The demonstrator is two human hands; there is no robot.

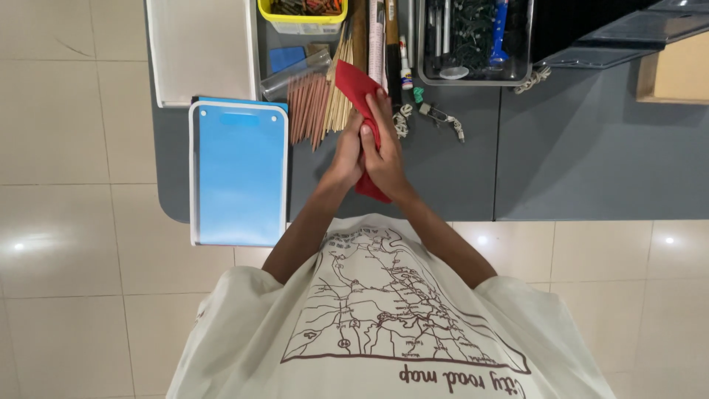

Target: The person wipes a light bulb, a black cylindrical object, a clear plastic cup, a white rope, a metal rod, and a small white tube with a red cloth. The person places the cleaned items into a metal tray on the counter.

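Both my hands meet over the grey table [591, 162], pressed together around a folded red sheet of paper [353, 85]. My left hand [344, 157] grips its lower part from the left. My right hand [385, 151] lies against it from the right, fingers stretched up along the sheet. The red sheet's top corner sticks out above my fingers and its bottom end [371, 191] shows below my wrists.
A blue and white case [238, 174] lies at the table's left, overhanging the front edge. Behind my hands lie a bunch of thin sticks [310, 107], a yellow tub [303, 18], a clear tray of tools [473, 41], a glue tube and small clips.
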